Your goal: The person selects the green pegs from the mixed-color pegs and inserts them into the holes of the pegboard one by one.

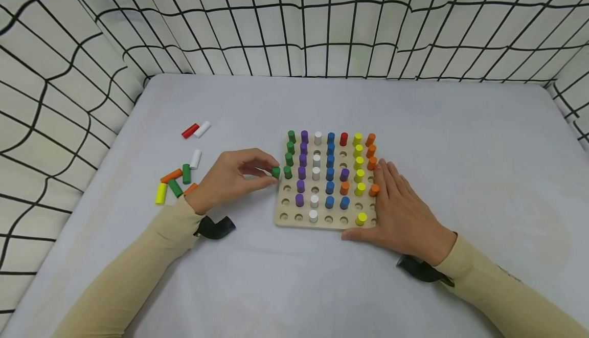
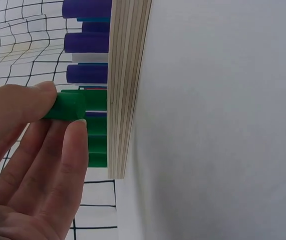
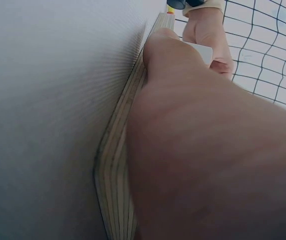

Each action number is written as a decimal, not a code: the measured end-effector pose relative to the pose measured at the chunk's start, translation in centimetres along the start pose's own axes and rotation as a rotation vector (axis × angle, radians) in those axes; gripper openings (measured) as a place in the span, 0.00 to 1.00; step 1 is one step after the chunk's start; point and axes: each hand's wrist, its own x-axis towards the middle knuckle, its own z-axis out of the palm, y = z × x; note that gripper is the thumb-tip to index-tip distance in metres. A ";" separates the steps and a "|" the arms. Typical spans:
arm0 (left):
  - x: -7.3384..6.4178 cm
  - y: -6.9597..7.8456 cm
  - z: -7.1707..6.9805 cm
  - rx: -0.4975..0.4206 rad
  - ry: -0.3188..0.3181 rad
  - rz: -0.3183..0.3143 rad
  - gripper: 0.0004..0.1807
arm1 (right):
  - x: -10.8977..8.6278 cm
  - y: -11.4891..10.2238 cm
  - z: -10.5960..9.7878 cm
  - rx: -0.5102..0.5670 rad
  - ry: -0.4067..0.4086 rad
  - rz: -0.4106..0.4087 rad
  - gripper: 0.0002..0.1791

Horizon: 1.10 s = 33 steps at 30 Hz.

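Note:
My left hand [image 1: 225, 175] pinches a green peg [image 2: 66, 106] between thumb and fingertips, at the left edge of a wooden pegboard [image 1: 291, 222]. In the head view it is beside the column of upright green pegs [image 1: 289, 159]. Purple, white, blue and yellow pegs stand in further columns, and some holes show bare. My right hand [image 1: 407, 219] rests along the board's right side with fingers straight, its thumb at the front edge. Part of the orange column [image 1: 371, 151] and the board's front right corner are hidden by that hand.
Left of the board, loose pegs lie on the white table: a red peg [image 1: 190, 131], white ones [image 1: 196, 159], green ones [image 1: 186, 174], orange ones [image 1: 171, 176] and a yellow peg [image 1: 161, 194]. Black wire mesh [image 1: 301, 26] borders the table at the back and sides.

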 end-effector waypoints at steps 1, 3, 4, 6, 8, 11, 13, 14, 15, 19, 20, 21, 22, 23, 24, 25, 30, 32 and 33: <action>0.0 0.0 0.1 -0.005 -0.002 -0.003 0.16 | 0.0 0.0 0.0 0.000 -0.002 0.002 0.83; 0.1 0.0 0.3 -0.012 -0.005 -0.006 0.16 | 0.0 0.1 0.0 0.000 -0.002 0.003 0.83; 0.1 0.0 0.3 -0.015 -0.006 -0.010 0.16 | 0.0 0.1 0.0 0.000 -0.002 0.003 0.83; 0.0 0.0 0.4 -0.024 -0.009 -0.018 0.16 | 0.0 0.0 0.1 -0.002 0.002 0.000 0.83; -0.1 -0.1 0.6 -0.034 -0.013 -0.030 0.16 | 0.0 0.0 0.2 0.002 0.000 0.000 0.83; -0.2 -0.1 0.8 -0.045 -0.024 -0.038 0.16 | -0.1 0.0 0.2 0.007 -0.004 0.001 0.83; -0.2 -0.2 0.9 -0.049 -0.028 -0.035 0.16 | -0.1 0.0 0.2 0.012 -0.006 0.002 0.83; -0.2 -0.2 0.9 -0.049 -0.029 -0.030 0.16 | -0.1 0.0 0.1 0.013 -0.005 0.002 0.83; -0.2 -0.1 0.9 -0.050 -0.032 -0.024 0.16 | -0.1 0.0 0.1 0.011 -0.003 0.002 0.83; -0.1 0.1 0.9 -0.056 -0.054 -0.023 0.15 | 0.0 0.1 0.0 0.005 0.000 -0.002 0.83; -0.1 0.1 1.0 -0.053 -0.060 -0.026 0.15 | 0.0 0.1 0.1 0.003 -0.001 -0.003 0.83; -0.1 0.2 1.0 -0.048 -0.066 -0.028 0.15 | 0.0 0.1 0.1 0.001 -0.001 -0.003 0.83; -0.1 0.2 1.1 -0.044 -0.071 -0.030 0.15 | 0.1 0.1 0.1 0.000 0.000 -0.003 0.83; 0.0 0.2 1.1 -0.042 -0.074 -0.032 0.15 | 0.1 0.1 0.1 0.000 -0.002 -0.001 0.83; 0.0 0.3 1.2 -0.038 -0.076 -0.034 0.14 | 0.1 0.2 0.1 0.000 -0.003 0.000 0.83; 0.0 0.3 1.2 -0.041 -0.078 -0.037 0.14 | 0.1 0.2 0.1 0.001 -0.005 0.002 0.83; 0.0 0.3 1.4 -0.075 -0.094 -0.051 0.13 | 0.0 0.1 0.0 0.004 -0.016 0.006 0.84; 0.0 0.3 1.5 -0.083 -0.100 -0.051 0.13 | 0.0 0.1 0.0 0.003 -0.019 0.004 0.84; 0.0 0.2 1.5 -0.083 -0.101 -0.049 0.13 | 0.0 0.1 0.0 0.002 -0.019 0.003 0.84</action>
